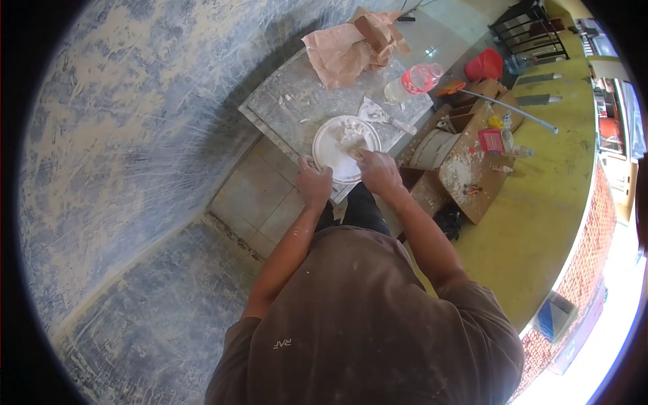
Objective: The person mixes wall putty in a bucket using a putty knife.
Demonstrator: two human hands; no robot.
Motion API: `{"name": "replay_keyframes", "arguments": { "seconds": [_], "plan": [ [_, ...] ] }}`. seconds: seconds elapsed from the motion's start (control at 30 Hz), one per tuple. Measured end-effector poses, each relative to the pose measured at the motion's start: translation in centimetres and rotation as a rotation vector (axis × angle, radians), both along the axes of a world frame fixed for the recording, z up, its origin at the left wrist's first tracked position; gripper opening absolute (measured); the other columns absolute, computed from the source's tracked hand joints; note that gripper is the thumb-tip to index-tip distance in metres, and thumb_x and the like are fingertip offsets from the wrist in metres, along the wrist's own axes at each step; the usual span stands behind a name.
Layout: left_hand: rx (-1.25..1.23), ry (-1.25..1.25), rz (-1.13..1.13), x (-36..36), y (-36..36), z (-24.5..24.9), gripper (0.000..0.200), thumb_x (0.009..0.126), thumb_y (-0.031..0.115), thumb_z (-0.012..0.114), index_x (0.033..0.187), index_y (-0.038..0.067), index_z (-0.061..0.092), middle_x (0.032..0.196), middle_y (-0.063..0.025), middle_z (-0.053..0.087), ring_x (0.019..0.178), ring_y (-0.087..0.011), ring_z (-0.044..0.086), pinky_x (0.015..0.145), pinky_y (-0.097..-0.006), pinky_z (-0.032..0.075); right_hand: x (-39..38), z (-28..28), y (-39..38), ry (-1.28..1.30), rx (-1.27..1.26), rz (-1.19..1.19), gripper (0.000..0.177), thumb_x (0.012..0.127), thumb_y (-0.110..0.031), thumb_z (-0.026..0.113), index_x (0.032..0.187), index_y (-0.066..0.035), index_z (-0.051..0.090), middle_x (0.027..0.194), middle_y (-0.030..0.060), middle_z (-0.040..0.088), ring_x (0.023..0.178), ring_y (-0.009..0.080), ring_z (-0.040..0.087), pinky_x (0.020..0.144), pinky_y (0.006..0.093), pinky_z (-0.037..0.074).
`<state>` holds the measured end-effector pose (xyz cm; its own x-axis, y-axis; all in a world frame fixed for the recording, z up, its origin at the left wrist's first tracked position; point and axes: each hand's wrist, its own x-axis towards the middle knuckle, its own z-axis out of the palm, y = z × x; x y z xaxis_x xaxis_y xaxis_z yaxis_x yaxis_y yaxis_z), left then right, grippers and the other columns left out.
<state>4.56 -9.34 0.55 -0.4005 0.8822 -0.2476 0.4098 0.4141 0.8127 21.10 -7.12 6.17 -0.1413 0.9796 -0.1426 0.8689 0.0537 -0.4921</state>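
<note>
A round white bucket lid (326,162) with a raised rim sits at the near edge of the worktable, with white paste (352,129) smeared on its far part. My left hand (314,183) is closed on the lid's near left rim. In my closed right hand (380,172) is a putty knife (353,146), its blade over the lid beside the paste; the fist hides most of its handle. Just past the lid, a second, paste-covered putty knife (373,111) lies on the table, its handle pointing right. Farther back stands a clear bottle (398,89) with a red label.
Crumpled brown paper (344,50) covers the far end of the stained worktable (280,101). To the right are a wooden cabinet (462,172) with bottles on it, a red bucket (483,65) and a yellow wall (540,223). A plaster-streaked wall (135,121) rises on the left.
</note>
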Motion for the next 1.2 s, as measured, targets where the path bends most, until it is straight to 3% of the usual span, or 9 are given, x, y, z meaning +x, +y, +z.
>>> {"name": "replay_keyframes", "arguments": {
  "seconds": [0.17, 0.27, 0.33, 0.43, 0.57, 0.67, 0.83, 1.03, 1.2],
  "plan": [
    [0.14, 0.053, 0.057, 0.3, -1.3, -2.9, 0.039, 0.073, 0.009, 0.074, 0.104, -0.002, 0.055, 0.087, -0.0174, 0.065, 0.076, -0.0315, 0.067, 0.074, -0.0428, 0.052, 0.5, 1.2, -0.6, -0.002, -0.014, 0.022, 0.02, 0.088, -0.017, 0.059, 0.102, -0.006, 0.068, 0.087, 0.0235, 0.068, 0.087, 0.0422, 0.065, 0.081, 0.0527, 0.05],
    [-0.092, -0.114, 0.113, 0.2, -2.6, -4.7, 0.036, 0.074, 0.008, 0.074, 0.103, -0.002, 0.054, 0.084, -0.0142, 0.064, 0.067, -0.0232, 0.066, 0.062, -0.0384, 0.052, 1.2, 1.6, -2.3, -0.056, -0.192, -0.007, 0.02, 0.088, -0.015, 0.059, 0.104, -0.005, 0.066, 0.087, 0.0235, 0.067, 0.088, 0.0422, 0.064, 0.081, 0.0526, 0.05],
    [-0.18, -0.466, 0.24, 0.2, -3.0, -5.2, 0.032, 0.075, 0.007, 0.072, 0.1, -0.003, 0.054, 0.079, -0.0111, 0.063, 0.061, -0.018, 0.063, 0.052, -0.0334, 0.052, 0.4, 0.9, -1.9, -0.009, -0.117, -0.017, 0.027, 0.088, -0.015, 0.059, 0.113, -0.005, 0.065, 0.09, 0.0231, 0.068, 0.089, 0.0414, 0.065, 0.082, 0.0517, 0.05],
    [-0.178, -0.74, 0.358, 0.7, -3.2, -2.8, 0.028, 0.075, 0.002, 0.068, 0.099, -0.002, 0.054, 0.08, -0.0106, 0.063, 0.062, -0.0202, 0.064, 0.05, -0.0331, 0.055, 0.3, 1.4, -2.1, -0.002, -0.12, 0.033, 0.034, 0.089, -0.017, 0.06, 0.121, -0.005, 0.063, 0.094, 0.0229, 0.068, 0.093, 0.0407, 0.064, 0.084, 0.0509, 0.05],
    [-0.145, -0.595, 0.305, 1.2, -4.1, -2.6, 0.026, 0.075, -0.003, 0.06, 0.1, -0.003, 0.053, 0.082, -0.0105, 0.063, 0.064, -0.0196, 0.065, 0.053, -0.0345, 0.058, 3.3, 1.3, -2.9, -0.018, -0.169, 0.101, 0.036, 0.09, -0.019, 0.06, 0.122, -0.003, 0.063, 0.102, 0.0242, 0.068, 0.1, 0.0417, 0.063, 0.09, 0.0497, 0.049],
    [-0.205, -0.861, 0.547, 1.5, -3.8, -0.1, 0.029, 0.073, -0.003, 0.056, 0.102, -0.002, 0.057, 0.082, -0.0081, 0.062, 0.067, -0.0179, 0.064, 0.052, -0.0327, 0.055, 3.3, 2.7, -1.7, -0.053, -0.241, 0.129, 0.036, 0.091, -0.02, 0.061, 0.124, -0.006, 0.064, 0.107, 0.0241, 0.068, 0.103, 0.0422, 0.062, 0.093, 0.0487, 0.048],
    [-0.129, -1.096, 0.09, -0.2, -4.9, -3.9, 0.056, 0.071, -0.007, 0.048, 0.127, -0.005, 0.047, 0.109, -0.0171, 0.063, 0.089, -0.0267, 0.069, 0.075, -0.0356, 0.061, 5.5, 3.4, 0.6, -0.066, -0.239, 0.302, 0.036, 0.094, -0.024, 0.059, 0.128, -0.014, 0.062, 0.111, 0.0196, 0.068, 0.105, 0.0389, 0.062, 0.094, 0.0478, 0.048],
    [0.252, -1.453, 0.189, 4.0, -6.5, -1.0, 0.077, 0.069, -0.009, 0.051, 0.144, -0.003, 0.035, 0.141, -0.0199, 0.05, 0.131, -0.0328, 0.05, 0.111, -0.0465, 0.043, 10.5, 5.3, 1.9, -0.155, -0.187, 0.489, 0.035, 0.095, -0.025, 0.057, 0.13, -0.022, 0.063, 0.115, 0.0127, 0.068, 0.105, 0.0328, 0.063, 0.093, 0.0446, 0.049],
    [0.34, -1.47, 0.198, 6.4, -8.0, 4.1, 0.08, 0.068, -0.009, 0.057, 0.145, -0.004, 0.035, 0.141, -0.0184, 0.051, 0.132, -0.0314, 0.05, 0.113, -0.0449, 0.04, 10.6, 12.1, 5.3, -0.269, -0.179, 0.764, 0.032, 0.095, -0.025, 0.058, 0.125, -0.022, 0.066, 0.109, 0.0106, 0.069, 0.1, 0.0316, 0.064, 0.088, 0.0444, 0.05]
  ]
}}
